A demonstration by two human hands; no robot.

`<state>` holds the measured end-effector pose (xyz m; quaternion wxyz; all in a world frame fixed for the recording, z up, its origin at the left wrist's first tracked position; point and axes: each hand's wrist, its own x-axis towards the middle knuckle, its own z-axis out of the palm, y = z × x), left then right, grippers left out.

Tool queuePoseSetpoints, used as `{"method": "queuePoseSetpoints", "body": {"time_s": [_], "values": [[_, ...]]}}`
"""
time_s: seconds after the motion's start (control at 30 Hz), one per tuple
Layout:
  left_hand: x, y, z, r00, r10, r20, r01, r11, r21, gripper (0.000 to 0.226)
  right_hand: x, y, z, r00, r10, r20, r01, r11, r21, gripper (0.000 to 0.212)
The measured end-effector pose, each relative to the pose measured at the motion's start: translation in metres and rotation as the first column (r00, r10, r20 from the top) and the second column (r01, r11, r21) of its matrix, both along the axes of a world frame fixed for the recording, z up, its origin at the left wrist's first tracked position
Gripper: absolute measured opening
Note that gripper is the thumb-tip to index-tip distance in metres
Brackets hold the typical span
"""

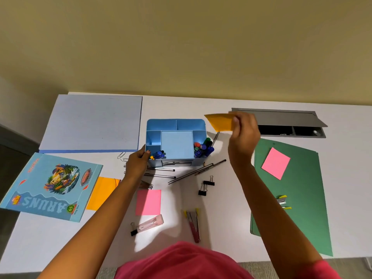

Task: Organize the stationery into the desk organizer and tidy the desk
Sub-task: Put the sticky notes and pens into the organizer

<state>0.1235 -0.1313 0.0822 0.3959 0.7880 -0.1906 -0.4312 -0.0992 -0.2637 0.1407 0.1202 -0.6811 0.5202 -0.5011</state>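
The right hand [244, 135], arm raised and wrist bent, pinches an orange sticky-note pad [220, 122] in the air just right of the blue desk organizer [177, 140]. The left hand [138, 160] curls round the organizer's near-left wall. Its forearm hides part of a small stapler [148, 185] and the ends of black pens [161, 170] on the white desk [221, 208]
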Motion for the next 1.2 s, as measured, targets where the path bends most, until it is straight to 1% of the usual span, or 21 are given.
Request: {"method": "queuePoseSetpoints", "body": {"time_s": [0.03, 0.1, 0.2, 0.27, 0.33, 0.4, 0.47, 0.53, 0.63, 0.7, 0.77, 0.83, 0.93, 1.0, 1.03, 1.1, 1.17, 1.2], "values": [[0.001, 0.0, -0.001, 1.0, -0.002, 0.004, 0.002, 1.0, -0.006, 0.024, 0.01, -0.008, 0.004, 0.997, 0.072, -0.022, -0.072, 0.997, 0.007, 0.021], [0.003, 0.001, -0.003, 1.0, -0.005, 0.002, 0.005, 1.0, -0.023, 0.02, 0.029, -0.025, 0.004, 0.968, 0.228, -0.105, -0.226, 0.974, 0.031, 0.022], [0.004, 0.0, -0.005, 1.0, -0.007, 0.001, 0.007, 1.0, -0.015, 0.02, 0.05, -0.046, -0.011, 0.854, 0.404, -0.327, -0.386, 0.914, 0.121, 0.021], [0.003, 0.001, -0.006, 1.0, -0.003, -0.008, 0.003, 1.0, -0.021, 0.019, 0.06, -0.055, -0.022, 0.759, 0.467, -0.454, -0.429, 0.883, 0.19, 0.02], [0.004, 0.002, -0.008, 1.0, 0.01, -0.024, -0.01, 1.0, -0.025, 0.03, 0.066, -0.06, -0.029, 0.688, 0.518, -0.509, -0.462, 0.853, 0.243, 0.02], [0.003, 0.002, -0.009, 0.999, 0.019, -0.026, -0.02, 1.0, -0.021, 0.032, 0.07, -0.063, -0.035, 0.64, 0.544, -0.543, -0.464, 0.837, 0.291, 0.019], [0.002, 0.002, -0.009, 0.999, 0.032, -0.027, -0.033, 0.999, -0.03, 0.026, 0.072, -0.066, -0.039, 0.601, 0.56, -0.57, -0.447, 0.827, 0.341, 0.018], [0.001, 0.002, -0.01, 0.999, 0.045, -0.014, -0.046, 0.998, -0.038, 0.027, 0.073, -0.07, -0.042, 0.578, 0.584, -0.57, -0.442, 0.811, 0.383, 0.018], [0.001, 0.002, -0.011, 0.998, 0.056, -0.009, -0.056, 0.998, -0.041, 0.03, 0.073, -0.074, -0.041, 0.591, 0.583, -0.558, -0.45, 0.812, 0.371, 0.021], [0.001, 0.002, -0.012, 0.998, 0.058, -0.011, -0.059, 0.997, -0.048, 0.021, 0.071, -0.077, -0.04, 0.628, 0.556, -0.545, -0.446, 0.831, 0.333, 0.022], [0.001, 0.002, -0.015, 0.998, 0.056, -0.011, -0.056, 0.997, -0.053, 0.019, 0.065, -0.077, -0.036, 0.697, 0.517, -0.496, -0.424, 0.856, 0.296, 0.022], [0.002, 0.002, -0.016, 0.998, 0.055, -0.011, -0.056, 0.998, -0.043, 0.018, 0.053, -0.076, -0.033, 0.79, 0.463, -0.402, -0.379, 0.884, 0.273, 0.021], [0.002, 0.002, -0.016, 0.999, 0.052, -0.003, -0.052, 0.998, -0.04, 0.017, 0.023, -0.069, -0.033, 0.908, 0.319, -0.273, -0.236, 0.926, 0.295, 0.019], [0.002, 0.002, -0.016, 0.998, 0.054, -0.01, -0.055, 0.998, -0.044, 0.02, -0.001, -0.063, -0.041, 0.947, 0.194, -0.254, -0.114, 0.948, 0.297, 0.018], [0.002, 0.002, -0.017, 0.998, 0.054, -0.011, -0.054, 0.997, -0.048, 0.023, -0.015, -0.061, -0.048, 0.955, 0.127, -0.268, -0.041, 0.952, 0.303, 0.018], [0.002, 0.003, -0.017, 0.999, 0.051, -0.004, -0.051, 0.998, -0.044, 0.021, -0.045, -0.058, -0.062, 0.956, -0.012, -0.294, 0.115, 0.934, 0.338, 0.019], [0.002, 0.002, -0.017, 0.999, 0.047, 0.002, -0.047, 0.998, -0.043, 0.023, -0.074, -0.055, -0.075, 0.938, -0.117, -0.325, 0.244, 0.889, 0.387, 0.024], [0.001, 0.002, -0.016, 0.999, 0.047, 0.006, -0.047, 0.998, -0.042, 0.025, -0.086, -0.052, -0.078, 0.93, -0.155, -0.335, 0.298, 0.849, 0.436, 0.029]]}}
